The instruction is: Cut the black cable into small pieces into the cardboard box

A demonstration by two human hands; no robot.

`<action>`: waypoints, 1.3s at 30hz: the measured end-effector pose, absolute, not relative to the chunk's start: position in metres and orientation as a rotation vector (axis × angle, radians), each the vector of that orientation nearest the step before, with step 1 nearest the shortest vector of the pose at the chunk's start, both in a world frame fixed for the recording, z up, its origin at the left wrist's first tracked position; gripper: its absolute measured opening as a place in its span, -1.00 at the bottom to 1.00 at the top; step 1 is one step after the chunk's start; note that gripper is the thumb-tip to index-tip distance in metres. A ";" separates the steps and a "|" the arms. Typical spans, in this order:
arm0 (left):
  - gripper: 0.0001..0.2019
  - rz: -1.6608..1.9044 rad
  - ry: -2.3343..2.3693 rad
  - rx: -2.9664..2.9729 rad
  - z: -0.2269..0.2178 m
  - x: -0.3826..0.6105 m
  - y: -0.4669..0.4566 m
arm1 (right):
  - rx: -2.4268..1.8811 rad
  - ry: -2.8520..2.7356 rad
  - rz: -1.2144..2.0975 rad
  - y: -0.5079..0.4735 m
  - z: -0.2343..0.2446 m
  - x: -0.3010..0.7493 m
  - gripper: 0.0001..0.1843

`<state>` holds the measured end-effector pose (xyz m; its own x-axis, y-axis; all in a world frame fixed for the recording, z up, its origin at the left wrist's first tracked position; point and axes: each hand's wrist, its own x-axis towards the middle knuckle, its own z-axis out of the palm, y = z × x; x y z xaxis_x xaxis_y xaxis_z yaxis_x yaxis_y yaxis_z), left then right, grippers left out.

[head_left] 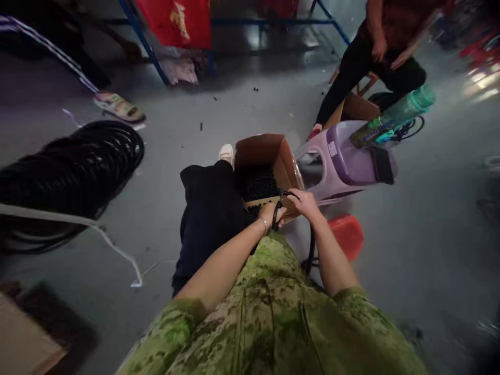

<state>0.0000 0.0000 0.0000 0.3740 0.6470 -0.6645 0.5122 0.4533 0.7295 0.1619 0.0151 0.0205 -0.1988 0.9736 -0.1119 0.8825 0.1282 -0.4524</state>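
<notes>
In the head view, my left hand is closed around a black-handled cutter, which looks like scissors or pliers. Its metal jaws point up, away from my body. Close by on the right, my right hand grips a black hose. The hose's end lies at the jaws, and its length hangs below my right wrist. Whether the jaws touch the hose is too small to tell. Under both hands stands an open cardboard box with many small black pieces inside.
A purple plastic stool bears a green bottle and a dark phone-like slab. A red plastic container sits below it. Coiled black hose lies left. A seated person is at upper right; another person's shoe is upper left.
</notes>
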 end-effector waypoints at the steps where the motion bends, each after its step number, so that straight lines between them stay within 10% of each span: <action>1: -0.64 0.111 1.288 1.242 0.003 0.000 0.001 | -1.792 -2.244 0.684 0.015 0.023 0.163 -0.72; 39: -0.52 0.224 1.333 1.196 0.015 -0.002 -0.001 | -1.761 -2.414 0.775 0.015 0.040 0.163 -0.77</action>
